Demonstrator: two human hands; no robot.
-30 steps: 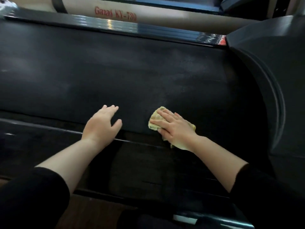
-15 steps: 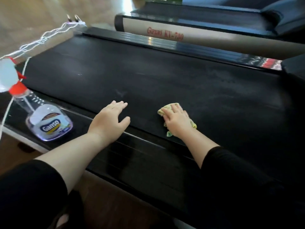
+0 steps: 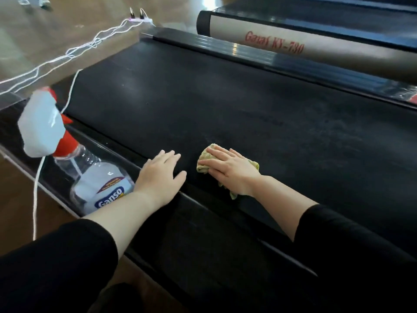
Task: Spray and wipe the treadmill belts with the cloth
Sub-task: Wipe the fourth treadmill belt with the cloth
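The black treadmill belt (image 3: 225, 105) runs across the head view. My right hand (image 3: 230, 169) lies flat on a crumpled yellow-green cloth (image 3: 204, 159) and presses it onto the belt near its near edge. My left hand (image 3: 161, 175) rests flat, fingers straight, on the belt's near edge just left of the cloth. A clear spray bottle (image 3: 99, 177) with a white and red trigger head stands on the near side rail, left of my left wrist.
A second treadmill (image 3: 293, 41) with red lettering on its grey side lies beyond the far rail (image 3: 248, 53). White cables (image 3: 74, 50) trail over the wooden floor (image 3: 45, 30) at the upper left. A glossy black side rail (image 3: 214, 222) runs under my forearms.
My view and both hands have shifted left along the belt toward its end. The spray bottle came into view and now stands close beside my left wrist. The cloth stayed under my right hand.
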